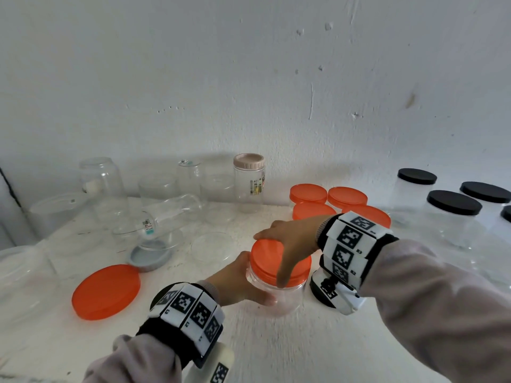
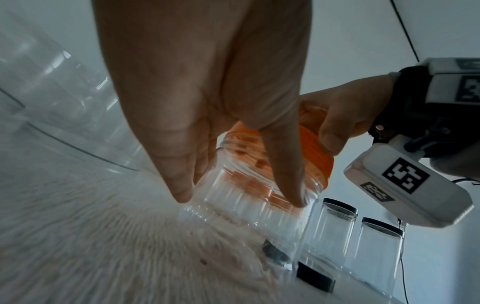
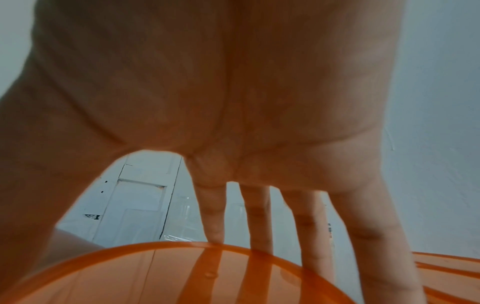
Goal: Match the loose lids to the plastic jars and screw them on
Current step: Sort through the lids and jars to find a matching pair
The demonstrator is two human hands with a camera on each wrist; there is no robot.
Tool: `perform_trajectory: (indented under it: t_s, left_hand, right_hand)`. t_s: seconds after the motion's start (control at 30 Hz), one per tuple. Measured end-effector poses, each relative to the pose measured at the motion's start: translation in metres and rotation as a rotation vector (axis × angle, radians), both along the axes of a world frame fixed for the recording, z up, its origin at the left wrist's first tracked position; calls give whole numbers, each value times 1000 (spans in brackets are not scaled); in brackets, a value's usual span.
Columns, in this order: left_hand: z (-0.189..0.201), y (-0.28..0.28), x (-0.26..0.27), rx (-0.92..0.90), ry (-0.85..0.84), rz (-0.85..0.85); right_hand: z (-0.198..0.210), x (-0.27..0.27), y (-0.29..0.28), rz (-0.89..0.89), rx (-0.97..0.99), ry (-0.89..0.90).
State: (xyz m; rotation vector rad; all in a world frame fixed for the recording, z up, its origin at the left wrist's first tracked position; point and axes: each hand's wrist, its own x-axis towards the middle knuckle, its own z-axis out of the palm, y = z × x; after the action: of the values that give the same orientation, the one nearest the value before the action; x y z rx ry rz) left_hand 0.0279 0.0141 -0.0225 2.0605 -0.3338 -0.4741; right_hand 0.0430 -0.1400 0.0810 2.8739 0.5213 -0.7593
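Observation:
A clear plastic jar (image 1: 276, 299) stands upright on the white table, near the middle. My left hand (image 1: 237, 280) grips its body from the left, thumb toward me and fingers on the far side. An orange lid (image 1: 266, 261) sits on the jar's mouth. My right hand (image 1: 290, 244) grips this lid from above, thumb on the near rim and fingers over the far rim. In the left wrist view my left hand (image 2: 207, 102) clasps the ribbed jar (image 2: 246, 201) under the orange lid (image 2: 317, 156). The right wrist view shows my right hand (image 3: 233, 123) spread over the orange lid (image 3: 130, 283).
A large loose orange lid (image 1: 106, 291) and a grey lid (image 1: 149, 259) lie at the left. Open clear jars (image 1: 157, 189) and a pink-lidded jar (image 1: 249, 178) stand at the back. Orange-lidded jars (image 1: 308, 193) and black-lidded jars (image 1: 453, 205) fill the right. A black lid (image 2: 315, 277) lies beside the held jar.

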Motion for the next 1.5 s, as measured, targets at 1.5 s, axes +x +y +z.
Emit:
perform_trajectory:
  t_s: [1.5]
  left_hand:
    - [-15,-4,3,40,-57,92]
  right_hand:
    - [-16,-4,-4,-91,-33,-65]
